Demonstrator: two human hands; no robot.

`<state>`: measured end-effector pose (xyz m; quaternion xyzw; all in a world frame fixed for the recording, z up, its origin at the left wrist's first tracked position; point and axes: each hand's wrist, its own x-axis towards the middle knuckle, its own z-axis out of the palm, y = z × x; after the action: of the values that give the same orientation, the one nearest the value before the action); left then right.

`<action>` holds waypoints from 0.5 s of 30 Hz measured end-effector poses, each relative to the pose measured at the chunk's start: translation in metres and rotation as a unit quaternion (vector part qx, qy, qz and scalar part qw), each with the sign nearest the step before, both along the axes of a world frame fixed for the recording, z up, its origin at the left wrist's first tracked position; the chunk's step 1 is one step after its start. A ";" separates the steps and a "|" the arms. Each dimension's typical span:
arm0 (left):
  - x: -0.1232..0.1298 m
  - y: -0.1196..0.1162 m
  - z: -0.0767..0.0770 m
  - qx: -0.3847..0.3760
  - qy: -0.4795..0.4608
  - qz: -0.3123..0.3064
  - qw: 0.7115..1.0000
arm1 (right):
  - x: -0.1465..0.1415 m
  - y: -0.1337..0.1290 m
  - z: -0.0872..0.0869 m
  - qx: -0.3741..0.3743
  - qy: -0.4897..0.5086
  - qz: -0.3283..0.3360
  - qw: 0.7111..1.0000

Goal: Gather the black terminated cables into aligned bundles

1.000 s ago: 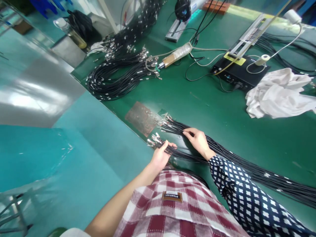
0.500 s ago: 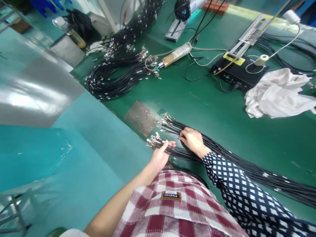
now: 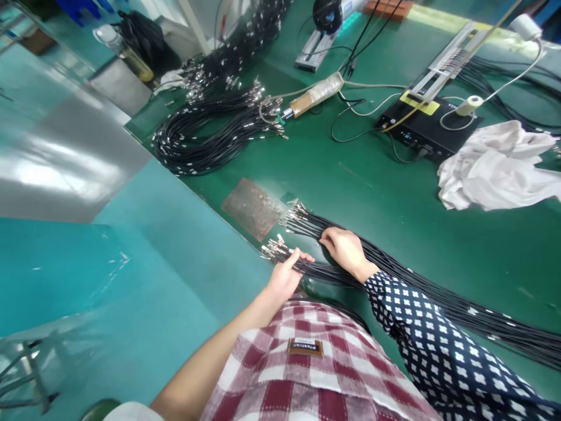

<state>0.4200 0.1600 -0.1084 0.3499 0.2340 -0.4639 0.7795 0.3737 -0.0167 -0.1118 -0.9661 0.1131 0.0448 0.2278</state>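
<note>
My left hand (image 3: 286,276) is wrapped round a smaller bundle of black cables (image 3: 324,270) near its metal-tipped ends, at the green table's front edge. Just to the right, my right hand (image 3: 344,247) has its fingers pinched together at the near side of a longer cable bundle (image 3: 421,286); what its fingertips hold is too small to make out. That longer bundle runs from its bare metal ends beside a worn brown patch (image 3: 253,209) toward the lower right.
Coiled black cables (image 3: 197,143) lie at the table's back left. A taped tool (image 3: 313,98) rests behind the hands. Further right are a black box (image 3: 421,131) with a metal slide on top and a crumpled white cloth (image 3: 495,169). Loose wires cross the back.
My right hand has shifted very slightly to the right along the longer bundle. My left hand keeps its hold on the smaller bundle. The whole view has moved a little.
</note>
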 end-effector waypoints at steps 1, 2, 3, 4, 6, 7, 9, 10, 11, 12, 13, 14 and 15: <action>0.000 0.000 0.000 0.000 0.000 0.000 1.000 | -0.001 0.000 0.000 0.003 0.000 0.000 1.000; 0.000 0.000 0.000 -0.001 0.000 -0.001 1.000 | -0.002 0.000 -0.001 -0.001 0.001 0.001 1.000; 0.001 0.000 0.000 0.000 0.000 -0.001 1.000 | -0.002 0.000 -0.002 -0.012 0.004 0.002 1.000; 0.001 -0.001 0.000 0.001 -0.001 0.000 1.000 | -0.003 -0.001 -0.003 -0.026 0.009 0.003 1.000; 0.001 -0.001 0.000 0.005 -0.002 0.002 1.000 | -0.003 -0.001 -0.005 -0.048 0.023 0.002 0.999; 0.001 -0.001 0.001 0.006 -0.002 0.002 1.000 | -0.003 -0.001 -0.006 -0.052 0.030 -0.001 0.998; 0.001 -0.001 0.001 0.006 0.001 0.001 1.000 | -0.003 -0.001 -0.006 -0.048 0.038 -0.005 0.998; 0.001 -0.001 0.000 0.004 0.003 0.001 1.000 | -0.003 -0.001 -0.005 -0.045 0.038 -0.003 0.998; 0.001 0.000 0.000 0.003 0.004 0.000 1.000 | -0.004 -0.001 -0.004 -0.046 0.033 0.000 0.998; 0.000 0.000 0.000 0.002 0.004 0.001 1.000 | -0.005 -0.001 -0.003 -0.048 0.026 0.003 0.999; 0.001 0.000 0.000 0.001 0.003 0.001 1.000 | -0.006 -0.001 -0.002 -0.052 0.017 0.007 0.998; 0.001 0.000 -0.001 -0.001 0.001 0.001 1.000 | -0.007 -0.001 -0.001 -0.057 0.009 0.010 0.998; 0.001 0.000 -0.001 -0.002 -0.001 0.000 1.000 | -0.008 -0.002 0.000 -0.061 0.002 0.013 0.998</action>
<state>0.4207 0.1604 -0.1094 0.3485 0.2326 -0.4639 0.7806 0.3653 -0.0183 -0.1116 -0.9794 0.1032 0.0425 0.1681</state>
